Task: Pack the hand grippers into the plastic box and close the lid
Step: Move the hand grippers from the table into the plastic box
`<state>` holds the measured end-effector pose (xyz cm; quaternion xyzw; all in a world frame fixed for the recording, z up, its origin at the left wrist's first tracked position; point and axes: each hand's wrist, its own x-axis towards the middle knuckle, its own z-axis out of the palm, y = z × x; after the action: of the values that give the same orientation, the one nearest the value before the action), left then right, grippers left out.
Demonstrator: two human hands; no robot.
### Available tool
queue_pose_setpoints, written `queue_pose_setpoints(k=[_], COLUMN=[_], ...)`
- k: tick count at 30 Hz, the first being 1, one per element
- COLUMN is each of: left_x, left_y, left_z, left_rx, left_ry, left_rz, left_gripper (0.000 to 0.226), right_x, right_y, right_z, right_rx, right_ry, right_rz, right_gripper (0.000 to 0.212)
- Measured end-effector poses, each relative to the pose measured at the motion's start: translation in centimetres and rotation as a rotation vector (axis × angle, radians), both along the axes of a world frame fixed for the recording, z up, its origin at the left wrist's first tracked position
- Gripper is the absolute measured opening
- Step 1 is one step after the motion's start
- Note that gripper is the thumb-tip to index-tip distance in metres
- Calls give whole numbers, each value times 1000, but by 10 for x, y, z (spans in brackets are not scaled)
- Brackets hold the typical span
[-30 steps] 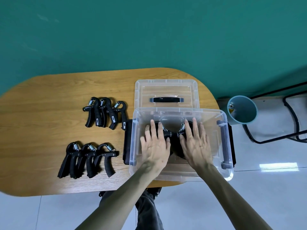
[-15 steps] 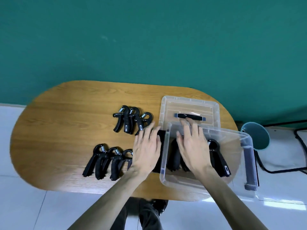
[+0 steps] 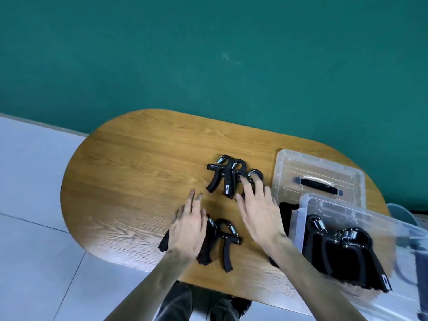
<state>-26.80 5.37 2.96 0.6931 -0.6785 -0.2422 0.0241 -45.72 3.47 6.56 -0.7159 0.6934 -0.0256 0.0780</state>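
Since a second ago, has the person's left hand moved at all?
Yes. The left hand has left the plastic box, crossing leftward over its wall, and now lies open on the near group of hand grippers on the table.

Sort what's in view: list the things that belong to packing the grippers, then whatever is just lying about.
Job:
far group of grippers
near group of grippers
packed grippers
plastic box
lid
left hand
right hand

Lying about:
teal bin
black pad under the box
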Motion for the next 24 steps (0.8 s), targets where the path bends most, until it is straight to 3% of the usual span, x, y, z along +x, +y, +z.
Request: queue_pose_setpoints(k=[14,24], left_x=[71,83], left_y=[16,28], left_z=[-91,-112], left_rx=[171,41], left_ry=[21,102], left_rz=[-202,-241], left_gripper=[68,71], right_x=[75,94], right_y=[-70,-102], right_z=[-91,-125], right_rx=[237,260], right_ry=[76,115], right_rz=[-63,-149], right_gripper=[59,68])
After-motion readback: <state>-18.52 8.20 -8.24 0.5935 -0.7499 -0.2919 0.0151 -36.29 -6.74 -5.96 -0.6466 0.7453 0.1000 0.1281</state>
